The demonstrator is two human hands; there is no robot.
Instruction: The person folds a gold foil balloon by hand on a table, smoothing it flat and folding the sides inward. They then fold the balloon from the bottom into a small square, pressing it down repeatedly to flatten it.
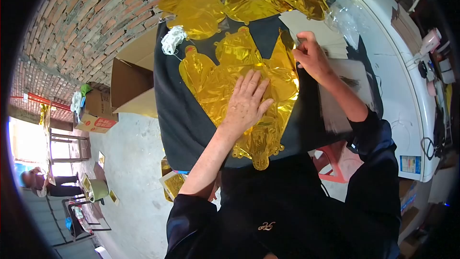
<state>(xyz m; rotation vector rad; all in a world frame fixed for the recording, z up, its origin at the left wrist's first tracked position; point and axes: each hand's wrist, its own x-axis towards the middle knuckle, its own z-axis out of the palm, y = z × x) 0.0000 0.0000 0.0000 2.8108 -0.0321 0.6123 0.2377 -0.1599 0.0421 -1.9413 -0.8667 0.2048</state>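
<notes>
One shiny gold foil shape point(201, 79) lies on a black-covered bench point(175, 120), with a person's left hand point(247, 100) and right hand point(312, 58) at it.

The foil fills the middle of the frame, wide and lobed at the top, narrowing to a small tip below. The left hand rests flat on its center, fingers stretched out, grasping nothing. The right hand, right of center and higher, is curled with fingers near the thumb at the foil's edge; whether it pinches the foil cannot be told. A white string bundle point(173, 41) sits upper left of the foil, more gold foil sheets point(191, 12) lie across the top, and an open cardboard box point(134, 84) stands at left.
</notes>
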